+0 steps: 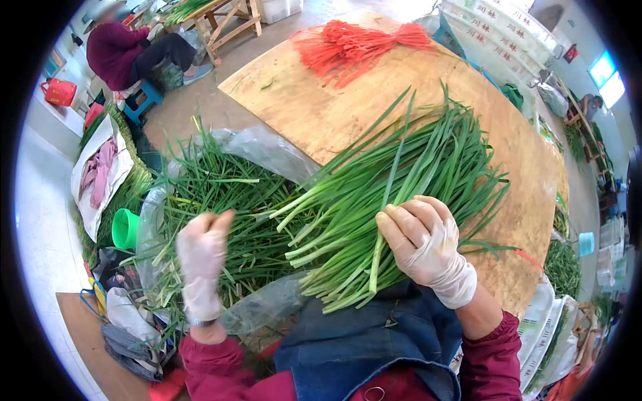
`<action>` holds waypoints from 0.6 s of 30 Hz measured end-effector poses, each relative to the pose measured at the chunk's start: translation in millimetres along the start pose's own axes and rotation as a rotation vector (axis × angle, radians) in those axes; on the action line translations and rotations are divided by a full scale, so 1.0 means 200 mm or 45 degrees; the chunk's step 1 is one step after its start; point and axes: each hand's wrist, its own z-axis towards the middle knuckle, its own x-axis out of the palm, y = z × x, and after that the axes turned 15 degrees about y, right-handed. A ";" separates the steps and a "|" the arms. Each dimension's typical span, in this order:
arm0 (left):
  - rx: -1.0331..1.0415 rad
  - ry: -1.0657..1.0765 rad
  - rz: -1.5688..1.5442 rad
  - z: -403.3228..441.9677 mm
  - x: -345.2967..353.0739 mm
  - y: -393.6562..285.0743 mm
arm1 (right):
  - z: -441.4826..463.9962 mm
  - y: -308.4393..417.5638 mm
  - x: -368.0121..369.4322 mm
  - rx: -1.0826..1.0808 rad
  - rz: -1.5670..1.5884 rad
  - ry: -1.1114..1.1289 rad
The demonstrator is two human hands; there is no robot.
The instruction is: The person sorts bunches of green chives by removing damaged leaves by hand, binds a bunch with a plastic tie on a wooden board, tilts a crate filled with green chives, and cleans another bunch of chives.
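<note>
A large bunch of green garlic chives lies fanned over the edge of the wooden table, with its pale stem ends toward me. My right hand, in a thin glove with bare fingertips, is closed on chive stalks at the front of the bunch. One stalk stands out from the others beneath its fingers. My left hand, gloved likewise, is raised over a clear plastic bag full of loose chive leaves. Motion blurs its fingers, so whether it holds anything cannot be made out.
A pile of red ties lies on the far part of the wooden table. A green cup stands left of the bag. Another person sits at the far left on a blue stool. White crates are stacked behind the table.
</note>
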 end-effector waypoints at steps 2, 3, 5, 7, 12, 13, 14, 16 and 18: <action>0.354 -0.007 -0.001 0.08 0.13 -0.16 | 0.01 0.01 0.01 -0.023 -0.001 0.016; 0.342 0.153 -0.030 0.13 0.18 -0.25 | 0.02 0.01 0.02 -0.026 -0.031 0.008; 0.382 0.417 -0.119 0.27 0.27 -0.32 | 0.02 0.01 0.02 -0.024 -0.029 0.011; 0.327 0.609 -0.430 0.35 0.37 -0.33 | 0.02 0.01 0.02 -0.018 -0.040 0.026; 0.318 -0.296 -0.235 0.13 0.21 -0.07 | 0.03 0.01 0.05 -0.007 -0.015 0.056; 0.267 -0.501 -0.039 0.08 0.17 0.07 | 0.04 0.01 0.06 -0.013 -0.002 0.069; 0.214 -0.707 0.160 0.04 0.13 0.19 | 0.04 0.02 0.07 -0.025 -0.004 0.074; 0.164 -0.722 0.608 -0.08 0.05 0.24 | 0.07 0.04 0.09 -0.053 -0.006 0.084; 0.338 -0.497 0.047 -0.18 0.09 0.09 | 0.09 0.05 0.10 -0.084 0.007 0.106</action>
